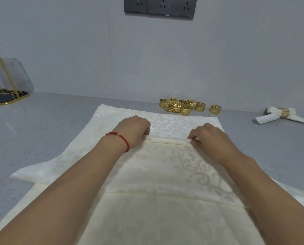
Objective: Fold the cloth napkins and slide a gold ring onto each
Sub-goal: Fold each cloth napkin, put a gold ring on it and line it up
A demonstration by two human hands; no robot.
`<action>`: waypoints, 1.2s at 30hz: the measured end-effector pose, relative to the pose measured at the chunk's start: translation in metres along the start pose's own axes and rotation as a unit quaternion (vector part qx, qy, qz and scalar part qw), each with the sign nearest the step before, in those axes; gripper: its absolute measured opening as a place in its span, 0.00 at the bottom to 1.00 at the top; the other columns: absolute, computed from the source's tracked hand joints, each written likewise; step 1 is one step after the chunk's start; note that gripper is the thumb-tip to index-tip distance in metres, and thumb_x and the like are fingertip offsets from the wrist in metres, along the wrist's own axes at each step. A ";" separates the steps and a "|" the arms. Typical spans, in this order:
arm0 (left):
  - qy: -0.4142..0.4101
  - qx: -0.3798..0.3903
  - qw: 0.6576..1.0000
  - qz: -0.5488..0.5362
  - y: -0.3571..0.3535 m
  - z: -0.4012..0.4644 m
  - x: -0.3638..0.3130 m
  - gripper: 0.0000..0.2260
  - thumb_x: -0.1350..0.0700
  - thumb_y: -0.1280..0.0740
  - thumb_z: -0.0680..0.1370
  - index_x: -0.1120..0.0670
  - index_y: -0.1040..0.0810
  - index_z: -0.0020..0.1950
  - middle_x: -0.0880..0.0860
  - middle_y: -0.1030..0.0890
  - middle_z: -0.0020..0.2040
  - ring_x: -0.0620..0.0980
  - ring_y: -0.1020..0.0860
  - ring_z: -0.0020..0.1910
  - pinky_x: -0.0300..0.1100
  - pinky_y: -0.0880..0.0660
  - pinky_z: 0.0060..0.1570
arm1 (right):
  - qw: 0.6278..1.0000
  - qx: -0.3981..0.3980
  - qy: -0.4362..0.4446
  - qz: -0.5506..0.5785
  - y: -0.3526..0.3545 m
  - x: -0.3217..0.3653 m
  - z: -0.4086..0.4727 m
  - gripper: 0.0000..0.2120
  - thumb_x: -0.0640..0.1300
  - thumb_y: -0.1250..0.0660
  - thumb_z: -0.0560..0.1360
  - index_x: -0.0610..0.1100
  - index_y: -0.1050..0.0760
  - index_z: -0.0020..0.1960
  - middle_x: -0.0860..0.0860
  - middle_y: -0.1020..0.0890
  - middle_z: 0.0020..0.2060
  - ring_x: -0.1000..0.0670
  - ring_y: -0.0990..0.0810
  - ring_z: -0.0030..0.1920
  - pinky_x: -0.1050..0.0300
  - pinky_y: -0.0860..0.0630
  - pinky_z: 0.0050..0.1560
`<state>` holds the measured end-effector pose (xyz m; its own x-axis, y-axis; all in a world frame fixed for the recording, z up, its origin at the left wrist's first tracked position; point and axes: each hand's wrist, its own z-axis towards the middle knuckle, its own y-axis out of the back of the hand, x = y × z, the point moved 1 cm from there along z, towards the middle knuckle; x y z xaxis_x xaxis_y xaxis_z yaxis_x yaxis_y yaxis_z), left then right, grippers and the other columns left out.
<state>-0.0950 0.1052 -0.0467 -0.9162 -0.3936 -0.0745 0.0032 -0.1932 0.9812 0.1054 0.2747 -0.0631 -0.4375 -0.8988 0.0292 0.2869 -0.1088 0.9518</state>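
Pinching a narrow fold of the cream napkin (pixel 165 167) spread on the grey counter (pixel 41 131), your left hand (pixel 135 131) and right hand (pixel 209 140) each grasp one end, fingers curled round the pleat. Beyond the napkin's far edge a heap of gold rings (pixel 181 106) lies near the wall. Farther right rests a finished napkin (pixel 282 116) wearing its ring.

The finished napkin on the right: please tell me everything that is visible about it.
The finished napkin is cream-white cloth, rolled into a narrow strip and bent double, so two ends splay to the left. A gold ring with a cut-out key pattern sits around it near the bend. It lies flat on the grey counter, far right, apart from the loose rings and from both hands.
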 end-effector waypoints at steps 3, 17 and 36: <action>-0.015 -0.041 0.999 0.031 0.000 -0.002 -0.001 0.07 0.61 0.36 0.78 0.48 0.27 0.47 0.47 0.22 0.50 0.52 0.24 0.52 0.43 0.34 0.46 | 0.999 -0.026 0.002 -0.026 0.003 0.003 0.001 0.06 0.43 0.36 0.80 0.49 0.20 0.50 0.54 0.19 0.46 0.48 0.23 0.52 0.53 0.29 0.45; 0.027 0.021 0.996 -0.081 0.002 -0.003 0.008 0.13 0.64 0.37 0.75 0.49 0.20 0.52 0.49 0.21 0.49 0.51 0.21 0.48 0.46 0.22 0.52 | 0.997 0.024 0.047 -0.047 0.007 -0.003 -0.001 0.10 0.39 0.37 0.80 0.51 0.21 0.53 0.55 0.18 0.47 0.48 0.19 0.49 0.51 0.27 0.55; -0.016 0.071 0.997 0.002 0.010 -0.010 0.006 0.17 0.69 0.37 0.70 0.46 0.25 0.45 0.45 0.23 0.49 0.50 0.22 0.49 0.42 0.29 0.48 | 0.997 0.061 0.023 -0.029 0.015 -0.004 -0.007 0.09 0.38 0.34 0.76 0.52 0.23 0.50 0.57 0.22 0.47 0.52 0.25 0.50 0.56 0.31 0.41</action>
<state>-0.0962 0.0925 -0.0393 -0.9288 -0.3646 -0.0661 -0.0473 -0.0604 0.9971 0.1171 0.2735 -0.0507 -0.4092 -0.9116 -0.0393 0.1541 -0.1115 0.9817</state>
